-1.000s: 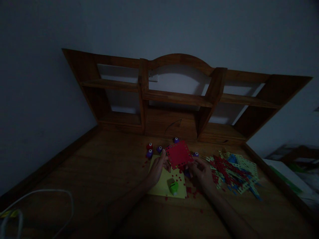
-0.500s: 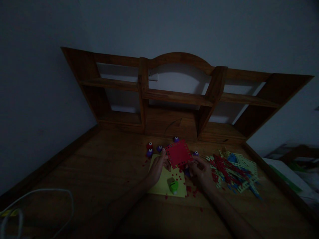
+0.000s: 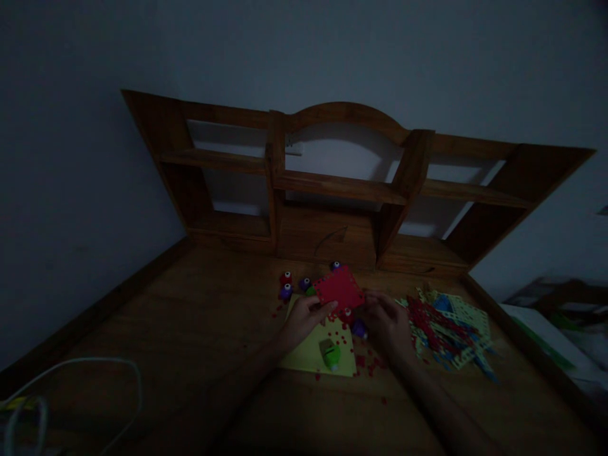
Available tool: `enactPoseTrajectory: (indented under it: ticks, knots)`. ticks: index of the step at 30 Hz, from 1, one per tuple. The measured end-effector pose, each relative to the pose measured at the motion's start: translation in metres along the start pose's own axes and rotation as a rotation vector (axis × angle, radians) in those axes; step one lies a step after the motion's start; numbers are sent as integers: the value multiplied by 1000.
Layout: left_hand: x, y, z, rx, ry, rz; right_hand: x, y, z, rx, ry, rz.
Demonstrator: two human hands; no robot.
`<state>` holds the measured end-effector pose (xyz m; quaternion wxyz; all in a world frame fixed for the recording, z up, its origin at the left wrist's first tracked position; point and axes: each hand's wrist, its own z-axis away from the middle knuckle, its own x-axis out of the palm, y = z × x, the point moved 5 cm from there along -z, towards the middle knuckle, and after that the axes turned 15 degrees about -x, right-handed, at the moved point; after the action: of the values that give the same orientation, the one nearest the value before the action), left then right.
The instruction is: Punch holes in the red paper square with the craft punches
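Note:
My left hand (image 3: 308,318) grips a red card (image 3: 339,288) with its thumb on top, near the lower left edge. Small holes run along the card's borders. At the card's right corner, the fingers of my right hand (image 3: 387,320) are pinched together on the edge. Below the card lies a yellow sheet (image 3: 304,354), strewn with small red paper bits (image 3: 344,342). A green craft punch (image 3: 331,356) rests on that sheet. A purple punch (image 3: 360,329) sits between the sheet and my right hand, and a red one (image 3: 348,315) shows just under the card.
More small punches, red (image 3: 285,278) and purple (image 3: 285,291), stand behind the sheet. To the right is a pile of perforated red, blue and pale strips (image 3: 446,326). A wooden shelf unit (image 3: 332,183) borders the desk's back. A white cable (image 3: 90,361) loops at left.
My left hand has shifted from the card's left edge to its lower edge, thumb now over it. The card has moved slightly left, uncovering a red punch. My right hand stays near its right corner.

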<state>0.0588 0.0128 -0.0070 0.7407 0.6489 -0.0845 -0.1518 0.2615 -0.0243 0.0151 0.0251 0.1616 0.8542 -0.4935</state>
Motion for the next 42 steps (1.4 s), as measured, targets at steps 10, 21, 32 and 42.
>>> enactPoseTrajectory:
  ticks: [10,21,32,42]
  knots:
    - [-1,8,3,-2,-30,33,-31,23,-47,-276,-487,755]
    - [1,-2,-2,29,-68,46,-18,48,-49,-247,-641,770]
    - [2,5,3,1,-63,56,-43,37,-47,-55,-286,500]
    - [-5,15,12,-94,71,121,2,13,-11,282,12,-501]
